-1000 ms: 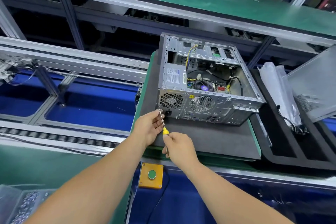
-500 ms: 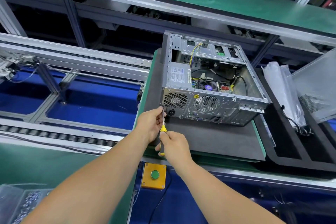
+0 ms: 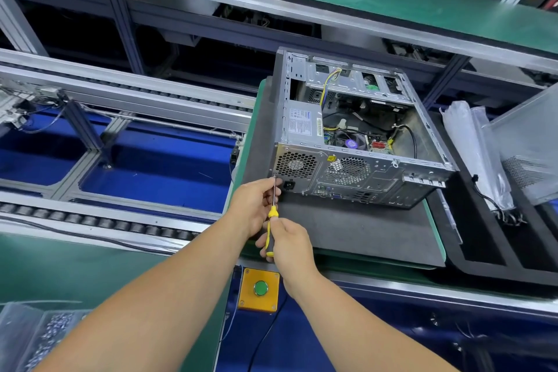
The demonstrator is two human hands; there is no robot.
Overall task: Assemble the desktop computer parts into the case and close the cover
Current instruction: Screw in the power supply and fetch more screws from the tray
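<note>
Clenched right grip (image 3: pixel 290 243) round the yellow-and-black handle of the screwdriver (image 3: pixel 273 212), set behind the tool so as to push along the shaft while turning. Left grip (image 3: pixel 255 205) pinching the bare metal shaft just behind the tip, most likely to steady it and keep the tip from skating off the screw head. Tip set against the lower left corner of the rear panel of the computer case (image 3: pixel 347 167), beside the vent of the power supply (image 3: pixel 302 127); screw itself too small to make out. Probably fastening the power supply to the back wall.

Case lying on its side on a dark mat (image 3: pixel 347 229) on the surface, open side up, rear panel turned toward the person: handy for reaching the back screws and for seeing the board, fan and cables inside. Cover (image 3: pixel 534 145) not yet on, apparently the grey perforated panel leaning well apart at the right, beside clear plastic bags (image 3: pixel 471 154) over a black foam tray (image 3: pixel 483 254). Closing left for later, then.

Bag of small screws (image 3: pixel 45 332) at the lower left, near the left arm. Yellow box with a green button (image 3: pixel 260 288) on the front edge, below the wrists.

Risk to mind: slipping off the screw and scratching the panel, hence the two-handed hold.
</note>
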